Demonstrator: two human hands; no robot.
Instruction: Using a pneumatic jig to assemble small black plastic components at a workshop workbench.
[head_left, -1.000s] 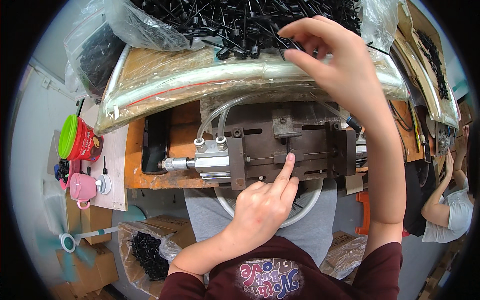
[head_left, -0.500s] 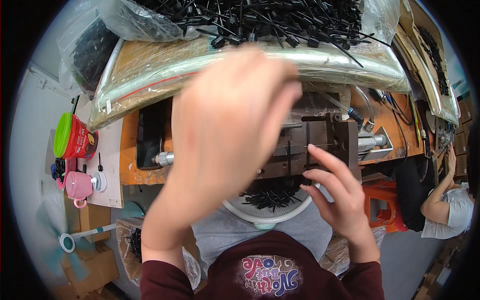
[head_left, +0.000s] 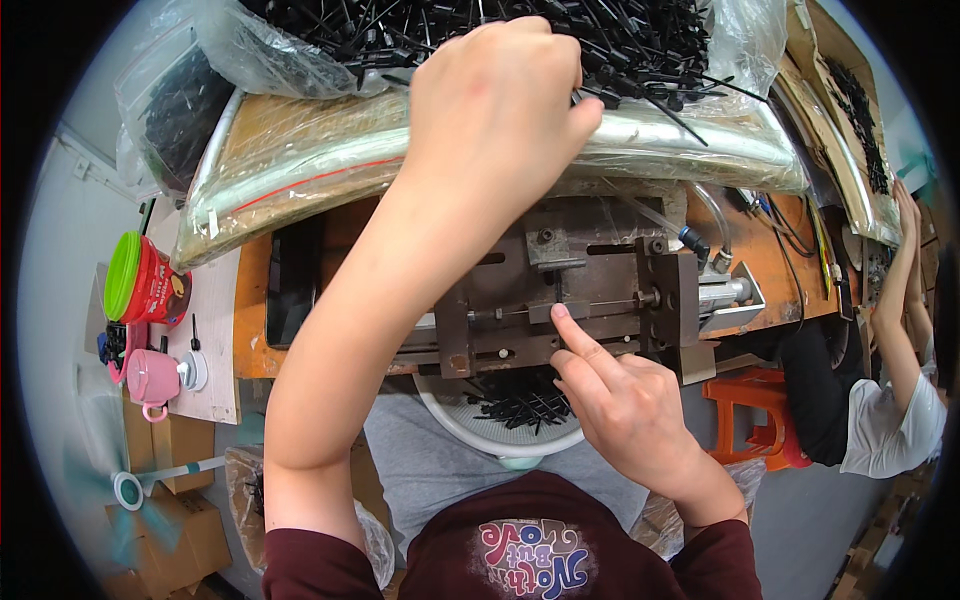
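Note:
My left hand reaches over the near edge of a big pile of thin black plastic parts, some shaped like cable ties with a thicker head. Its fingers curl down, and their tips are hidden behind the hand. My right hand is at a dark metal fixture, index finger stretched out and the others bent. That fingertip touches a small block in the middle of the fixture, where a short black strip runs toward a metal bracket. Nothing shows in the right hand.
Below the fixture, a white basket holds more black parts. An air cylinder with hoses sits at right. A red tub and pink cup stand left. A co-worker reaches to another tray beyond an orange stool.
My left hand has moved away from me, from above the fixture to the pile. My right hand has shifted left, its index finger now on the block. The co-worker's arms have risen.

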